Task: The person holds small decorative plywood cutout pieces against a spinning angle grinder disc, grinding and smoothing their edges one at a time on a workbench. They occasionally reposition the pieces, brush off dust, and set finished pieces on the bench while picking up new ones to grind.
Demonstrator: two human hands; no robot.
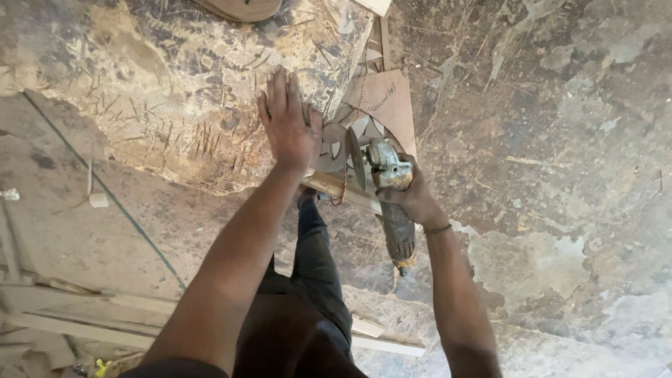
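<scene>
Angle grinder [388,189] gripped in right hand [413,196]; left hand [288,126] spread flat on wooden workpiece [381,101].

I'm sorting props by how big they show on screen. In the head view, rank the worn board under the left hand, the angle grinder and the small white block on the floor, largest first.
1. Worn board, by far the largest.
2. Angle grinder in the right hand.
3. Small white block, smallest; it lies farther from the camera, so its true size is unsure.
The left hand lies flat on the board.
</scene>
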